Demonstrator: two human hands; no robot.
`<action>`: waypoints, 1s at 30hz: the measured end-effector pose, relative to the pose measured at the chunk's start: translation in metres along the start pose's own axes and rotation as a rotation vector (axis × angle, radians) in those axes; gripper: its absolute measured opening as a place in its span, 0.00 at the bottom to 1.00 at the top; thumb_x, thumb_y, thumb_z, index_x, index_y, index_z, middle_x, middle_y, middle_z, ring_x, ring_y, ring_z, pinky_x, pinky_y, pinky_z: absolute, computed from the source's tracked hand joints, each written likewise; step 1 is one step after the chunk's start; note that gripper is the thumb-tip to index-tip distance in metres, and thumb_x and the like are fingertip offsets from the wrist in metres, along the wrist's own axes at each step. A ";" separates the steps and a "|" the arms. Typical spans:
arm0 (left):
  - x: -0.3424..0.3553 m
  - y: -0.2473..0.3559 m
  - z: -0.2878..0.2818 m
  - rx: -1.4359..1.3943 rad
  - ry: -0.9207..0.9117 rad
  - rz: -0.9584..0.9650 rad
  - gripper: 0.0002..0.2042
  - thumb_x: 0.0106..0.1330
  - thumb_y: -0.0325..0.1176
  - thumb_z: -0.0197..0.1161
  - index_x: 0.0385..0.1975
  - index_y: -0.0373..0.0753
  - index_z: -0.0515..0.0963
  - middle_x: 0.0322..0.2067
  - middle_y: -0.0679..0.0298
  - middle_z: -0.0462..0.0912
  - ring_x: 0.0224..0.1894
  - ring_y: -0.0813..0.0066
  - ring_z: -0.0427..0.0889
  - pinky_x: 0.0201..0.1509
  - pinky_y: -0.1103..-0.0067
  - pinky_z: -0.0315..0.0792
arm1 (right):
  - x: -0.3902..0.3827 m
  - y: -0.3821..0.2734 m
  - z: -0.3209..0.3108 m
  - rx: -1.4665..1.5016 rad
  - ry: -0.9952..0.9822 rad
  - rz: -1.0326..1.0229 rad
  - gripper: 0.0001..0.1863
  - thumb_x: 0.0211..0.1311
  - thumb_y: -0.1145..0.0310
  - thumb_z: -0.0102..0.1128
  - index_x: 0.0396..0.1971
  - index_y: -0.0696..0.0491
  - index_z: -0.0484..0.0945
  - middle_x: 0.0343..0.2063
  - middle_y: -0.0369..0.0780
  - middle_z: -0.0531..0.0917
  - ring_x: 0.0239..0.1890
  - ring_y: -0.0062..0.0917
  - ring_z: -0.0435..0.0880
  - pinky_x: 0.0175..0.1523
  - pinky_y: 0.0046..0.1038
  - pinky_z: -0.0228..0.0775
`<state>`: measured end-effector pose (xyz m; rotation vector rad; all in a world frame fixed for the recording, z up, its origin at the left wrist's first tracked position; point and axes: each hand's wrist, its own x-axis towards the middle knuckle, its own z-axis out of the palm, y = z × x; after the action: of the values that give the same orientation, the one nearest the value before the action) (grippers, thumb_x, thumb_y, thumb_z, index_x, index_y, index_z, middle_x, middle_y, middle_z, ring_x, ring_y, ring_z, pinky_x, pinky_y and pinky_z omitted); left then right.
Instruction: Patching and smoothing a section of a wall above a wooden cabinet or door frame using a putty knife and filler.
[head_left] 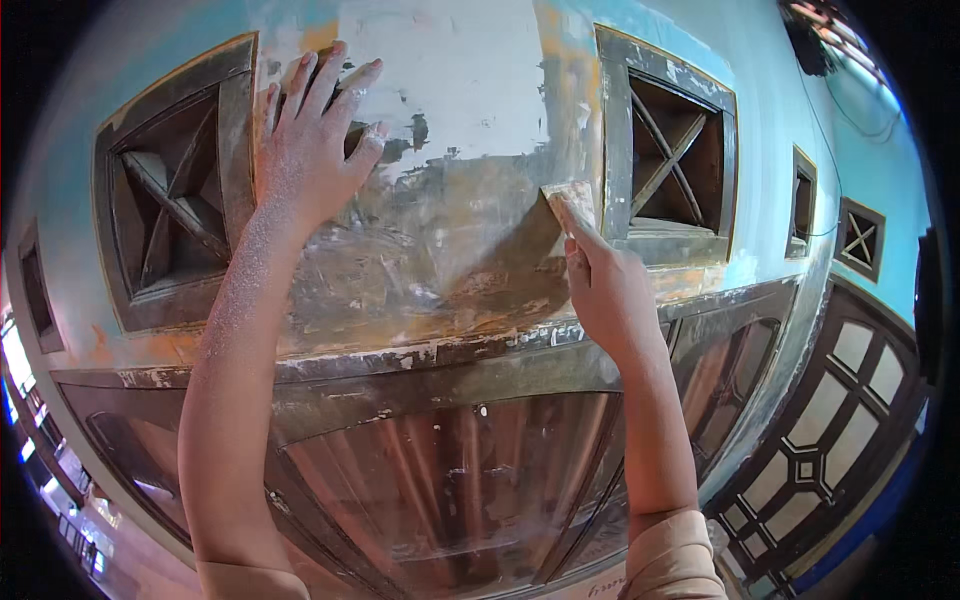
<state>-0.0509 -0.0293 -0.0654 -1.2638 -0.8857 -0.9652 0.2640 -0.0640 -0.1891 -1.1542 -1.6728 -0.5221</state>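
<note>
- Wall (450, 250): plaster, matt and rough; under the left hand (310, 150) fingers the paint is scraped and flaking, white filler above them, bare grey-brown patches below.
- Left hand: skin coated in fine pale dust, matt.
- Pad (572, 198): small abrasive piece, pale, matt, pinched at the right hand (605, 290) fingertips, flat against the plaster.
- Vent frames (670, 150): wood, worn matt paint, chipped edges, beside the fingertips.
- Door panels (450, 480): wood, semi-gloss, paint-speckled, below both wrists.
</note>
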 end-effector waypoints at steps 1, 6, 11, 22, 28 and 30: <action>0.000 0.000 0.000 0.005 -0.010 0.004 0.29 0.73 0.50 0.54 0.75 0.62 0.63 0.78 0.65 0.54 0.80 0.59 0.50 0.82 0.54 0.43 | 0.001 -0.001 0.000 -0.008 0.014 -0.008 0.26 0.75 0.65 0.49 0.71 0.36 0.69 0.22 0.54 0.82 0.29 0.53 0.84 0.38 0.52 0.75; 0.003 -0.004 0.002 -0.007 0.005 0.019 0.28 0.74 0.50 0.54 0.74 0.61 0.64 0.78 0.65 0.56 0.80 0.58 0.51 0.81 0.53 0.45 | 0.019 -0.007 -0.003 -0.006 0.046 0.012 0.25 0.76 0.64 0.48 0.71 0.37 0.69 0.23 0.53 0.83 0.30 0.53 0.85 0.39 0.52 0.75; 0.023 -0.031 0.004 -0.010 0.016 0.121 0.25 0.76 0.46 0.51 0.73 0.60 0.66 0.77 0.63 0.58 0.79 0.56 0.53 0.81 0.53 0.47 | 0.038 -0.014 -0.007 -0.027 0.080 0.002 0.24 0.77 0.63 0.46 0.70 0.39 0.70 0.25 0.54 0.84 0.31 0.53 0.86 0.40 0.52 0.77; 0.081 -0.079 0.023 0.140 0.042 0.109 0.26 0.79 0.47 0.43 0.77 0.62 0.58 0.79 0.67 0.52 0.80 0.56 0.49 0.82 0.51 0.43 | 0.068 -0.021 -0.013 -0.005 0.135 -0.024 0.21 0.77 0.64 0.46 0.66 0.43 0.73 0.30 0.54 0.86 0.35 0.52 0.87 0.42 0.52 0.78; 0.099 -0.083 0.028 0.163 0.055 0.096 0.26 0.79 0.47 0.43 0.77 0.63 0.58 0.79 0.67 0.53 0.80 0.55 0.49 0.82 0.51 0.42 | 0.092 -0.025 -0.019 0.005 0.164 -0.050 0.20 0.75 0.65 0.47 0.63 0.44 0.76 0.32 0.54 0.86 0.38 0.52 0.87 0.46 0.51 0.79; 0.106 -0.084 0.029 0.194 0.049 0.097 0.26 0.79 0.48 0.43 0.77 0.64 0.58 0.79 0.67 0.53 0.80 0.56 0.49 0.82 0.51 0.42 | 0.102 -0.025 -0.023 0.018 0.159 -0.047 0.21 0.74 0.64 0.47 0.63 0.45 0.77 0.32 0.55 0.86 0.38 0.52 0.86 0.47 0.51 0.78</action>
<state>-0.0921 -0.0147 0.0662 -1.1036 -0.8503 -0.8101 0.2480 -0.0477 -0.0846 -1.0358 -1.5674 -0.6111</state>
